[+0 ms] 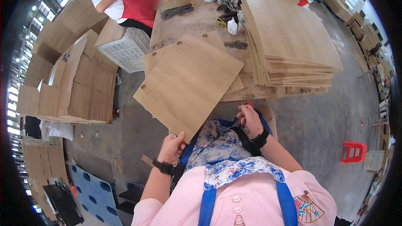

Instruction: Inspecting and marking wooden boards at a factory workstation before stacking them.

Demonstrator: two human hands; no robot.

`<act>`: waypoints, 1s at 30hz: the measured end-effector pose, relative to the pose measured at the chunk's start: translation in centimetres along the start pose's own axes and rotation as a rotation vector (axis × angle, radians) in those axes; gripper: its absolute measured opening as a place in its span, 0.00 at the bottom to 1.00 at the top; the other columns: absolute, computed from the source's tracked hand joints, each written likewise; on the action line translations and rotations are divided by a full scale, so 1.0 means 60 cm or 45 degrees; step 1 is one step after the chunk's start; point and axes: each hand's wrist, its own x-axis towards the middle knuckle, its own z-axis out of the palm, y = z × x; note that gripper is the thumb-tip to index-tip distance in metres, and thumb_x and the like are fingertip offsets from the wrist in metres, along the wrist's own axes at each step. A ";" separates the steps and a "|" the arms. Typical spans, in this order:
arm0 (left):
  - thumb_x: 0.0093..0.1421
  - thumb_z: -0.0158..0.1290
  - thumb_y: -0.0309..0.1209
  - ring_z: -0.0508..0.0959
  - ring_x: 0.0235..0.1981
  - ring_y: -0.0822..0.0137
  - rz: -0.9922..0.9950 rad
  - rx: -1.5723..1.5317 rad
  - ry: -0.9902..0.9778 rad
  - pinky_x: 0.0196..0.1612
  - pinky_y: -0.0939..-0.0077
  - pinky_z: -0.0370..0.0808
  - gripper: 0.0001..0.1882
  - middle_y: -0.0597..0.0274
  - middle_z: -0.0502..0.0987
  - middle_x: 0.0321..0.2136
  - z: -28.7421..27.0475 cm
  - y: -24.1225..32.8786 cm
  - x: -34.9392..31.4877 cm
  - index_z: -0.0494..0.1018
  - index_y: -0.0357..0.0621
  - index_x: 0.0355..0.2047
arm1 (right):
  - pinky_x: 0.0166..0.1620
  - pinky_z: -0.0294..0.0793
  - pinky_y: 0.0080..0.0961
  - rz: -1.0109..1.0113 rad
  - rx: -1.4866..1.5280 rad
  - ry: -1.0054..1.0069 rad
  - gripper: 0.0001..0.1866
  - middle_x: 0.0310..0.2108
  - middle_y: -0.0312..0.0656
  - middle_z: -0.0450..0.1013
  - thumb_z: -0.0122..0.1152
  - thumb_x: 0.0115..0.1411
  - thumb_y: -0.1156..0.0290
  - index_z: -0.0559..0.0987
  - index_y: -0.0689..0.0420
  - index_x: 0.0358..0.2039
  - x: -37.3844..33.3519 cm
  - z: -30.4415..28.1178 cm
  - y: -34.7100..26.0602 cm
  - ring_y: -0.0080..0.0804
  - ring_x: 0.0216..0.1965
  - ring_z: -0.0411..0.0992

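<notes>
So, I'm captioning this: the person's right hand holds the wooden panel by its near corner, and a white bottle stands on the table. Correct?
Wrong hand: the head view shows the left hand holding the wooden panel. The rest is right.

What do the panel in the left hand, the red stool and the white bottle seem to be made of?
The panel in the left hand: probably wood or veneered board, smooth and matte, from its faint grain. The red stool: likely moulded plastic, smooth-looking, from its even colour. The white bottle: perhaps plastic, from its narrow nozzle; finish too small to judge.
</notes>
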 end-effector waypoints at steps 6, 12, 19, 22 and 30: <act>0.58 0.53 0.40 0.67 0.15 0.78 0.028 0.132 -0.185 0.15 0.85 0.58 0.14 0.67 0.73 0.19 0.037 0.024 0.057 0.72 0.40 0.29 | 0.31 0.67 0.24 -0.117 -0.364 -0.150 0.17 0.26 0.43 0.71 0.48 0.61 0.59 0.71 0.61 0.38 0.013 0.002 0.026 0.29 0.25 0.69; 0.55 0.57 0.40 0.68 0.16 0.78 0.047 -0.045 -0.293 0.15 0.85 0.59 0.14 0.69 0.72 0.19 0.028 0.028 0.070 0.72 0.41 0.29 | 0.37 0.71 0.35 -0.595 -0.882 -0.357 0.17 0.32 0.50 0.73 0.47 0.61 0.57 0.73 0.59 0.38 -0.017 0.054 -0.018 0.48 0.36 0.72; 0.52 0.60 0.42 0.68 0.17 0.78 0.073 0.043 -0.296 0.15 0.86 0.59 0.16 0.69 0.72 0.19 0.020 0.017 0.080 0.72 0.41 0.29 | 0.32 0.71 0.37 -0.960 -1.114 -0.356 0.14 0.28 0.47 0.72 0.50 0.59 0.59 0.74 0.56 0.36 -0.018 0.082 0.003 0.45 0.30 0.72; 0.55 0.57 0.43 0.67 0.17 0.79 0.077 0.045 -0.297 0.15 0.86 0.56 0.16 0.69 0.73 0.20 0.018 0.013 0.082 0.73 0.42 0.29 | 0.30 0.71 0.36 -0.985 -1.133 -0.330 0.12 0.26 0.46 0.71 0.51 0.58 0.60 0.74 0.55 0.35 -0.013 0.086 0.008 0.45 0.28 0.72; 0.53 0.60 0.40 0.68 0.17 0.79 0.038 -0.051 -0.347 0.15 0.86 0.59 0.15 0.67 0.73 0.21 0.016 0.017 0.086 0.72 0.40 0.30 | 0.25 0.70 0.36 -1.068 -1.209 -0.265 0.09 0.21 0.43 0.69 0.52 0.58 0.62 0.74 0.53 0.31 -0.009 0.095 -0.006 0.43 0.23 0.70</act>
